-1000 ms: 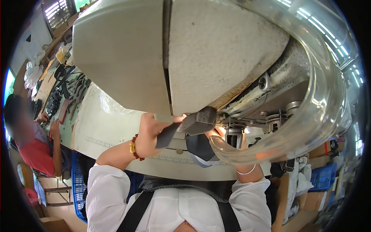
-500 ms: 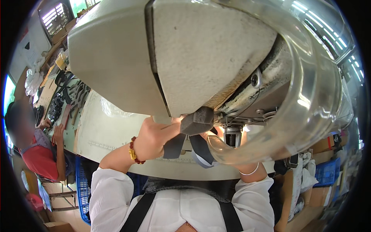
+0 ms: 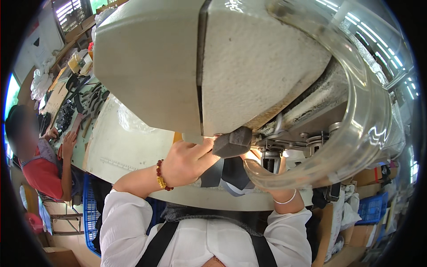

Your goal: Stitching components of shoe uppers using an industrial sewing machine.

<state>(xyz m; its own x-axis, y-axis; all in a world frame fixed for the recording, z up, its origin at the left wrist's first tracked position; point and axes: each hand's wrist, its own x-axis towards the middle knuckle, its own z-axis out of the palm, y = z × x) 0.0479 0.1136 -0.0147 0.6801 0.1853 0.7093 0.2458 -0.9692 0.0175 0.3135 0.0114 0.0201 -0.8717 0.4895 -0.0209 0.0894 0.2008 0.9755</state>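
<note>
Head view, looking down past the big cream-grey machine head [image 3: 178, 66] filling the upper frame. Left hand [image 3: 187, 162] raised beneath the machine, fingers [image 3: 205, 149] curled together and pressed against the dark grey block [image 3: 233, 141] at the machine's underside, just above the dark fabric piece [image 3: 222, 173]. Beaded bracelet [image 3: 161, 175] on the left wrist. Fabric piece hanging between the two hands, over the near edge of the pale bench [image 3: 129, 155], directly under the metal needle mechanism [image 3: 284, 144]. Right hand mostly hidden behind the clear curved tube [image 3: 356, 133]; only the wrist with a thin white bangle [image 3: 285, 201] visible, so cannot tell whether those fingers are apart or closed, nor what they touch. Tube sweeping from the upper right down and round to an open end near the fabric. White sleeves and dark straps at the lower edge. Off to the left, another person in a red top [image 3: 40, 173] seated at the far part of the bench, hands resting near dark cut pieces [image 3: 71, 111]. Blue crate [image 3: 91, 213] below the bench edge at left.
</note>
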